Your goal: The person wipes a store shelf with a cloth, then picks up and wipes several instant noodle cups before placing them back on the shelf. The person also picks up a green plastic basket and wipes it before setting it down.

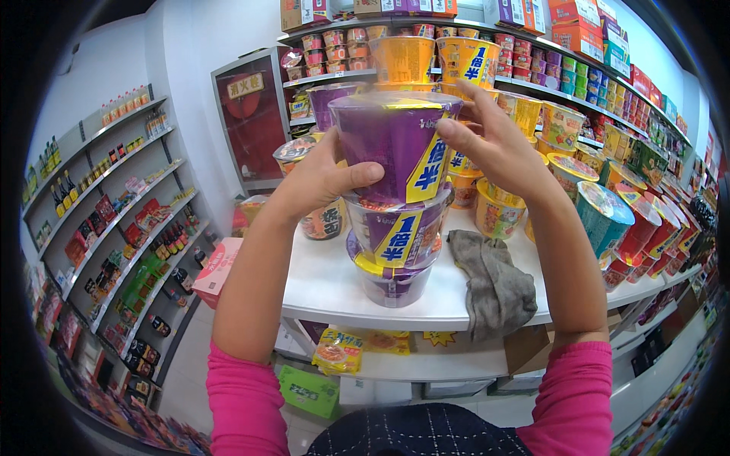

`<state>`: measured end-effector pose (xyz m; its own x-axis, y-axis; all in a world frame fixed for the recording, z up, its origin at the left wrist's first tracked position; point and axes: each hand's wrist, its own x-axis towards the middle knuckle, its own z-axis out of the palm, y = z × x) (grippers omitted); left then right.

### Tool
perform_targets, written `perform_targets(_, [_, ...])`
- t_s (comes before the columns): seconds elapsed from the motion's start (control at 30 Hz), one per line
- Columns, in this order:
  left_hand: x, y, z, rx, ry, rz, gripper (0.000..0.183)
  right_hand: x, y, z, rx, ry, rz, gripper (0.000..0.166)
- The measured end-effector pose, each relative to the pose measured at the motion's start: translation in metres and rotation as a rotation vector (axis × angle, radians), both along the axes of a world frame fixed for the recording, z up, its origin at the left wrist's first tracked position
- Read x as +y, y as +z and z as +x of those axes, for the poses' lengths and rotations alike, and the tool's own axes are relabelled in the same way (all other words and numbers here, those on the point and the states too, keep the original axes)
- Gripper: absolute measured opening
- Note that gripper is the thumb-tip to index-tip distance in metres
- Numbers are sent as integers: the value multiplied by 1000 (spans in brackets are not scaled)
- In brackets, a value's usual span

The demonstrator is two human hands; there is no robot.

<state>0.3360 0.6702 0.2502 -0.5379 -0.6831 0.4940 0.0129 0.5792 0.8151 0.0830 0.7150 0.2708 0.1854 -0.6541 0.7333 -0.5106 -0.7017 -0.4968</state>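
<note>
A purple instant-noodle tub [376,142] with a yellow stripe tops a stack at the centre. My left hand [331,174] grips its left side, the thumb across the front. Near its upper right side, my right hand [485,137] has its fingers spread; whether the fingertips touch the tub is unclear. Under it are a clear-wrapped tub [370,233] with a yellow stripe and another purple tub [393,288], which rests on the white display table [325,285]. A crumpled grey cloth [496,279] lies to the right and hangs over the table's front edge.
Yellow tubs [499,211] stand behind the cloth. Teal [604,216] and red tubs [650,219] line the right side, and a black-and-white tub [322,222] stands left of the stack. Below the tabletop are noodle packets [337,350] on a shelf. A pink box [217,273] is at the left.
</note>
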Motion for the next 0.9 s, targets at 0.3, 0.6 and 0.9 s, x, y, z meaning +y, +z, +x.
perform_targets(0.3, [0,-4,-3,92,-10,-73,105,-6,-6,12,-84,170,-3,101])
perform_targets(0.6, [-4,12,7,334,-106,198,77,0,-8,14,16,145,-229,99])
perform_targets(0.9, [6,24,7,423,10,322,41,-18,-26,0,-398,210,-153,73])
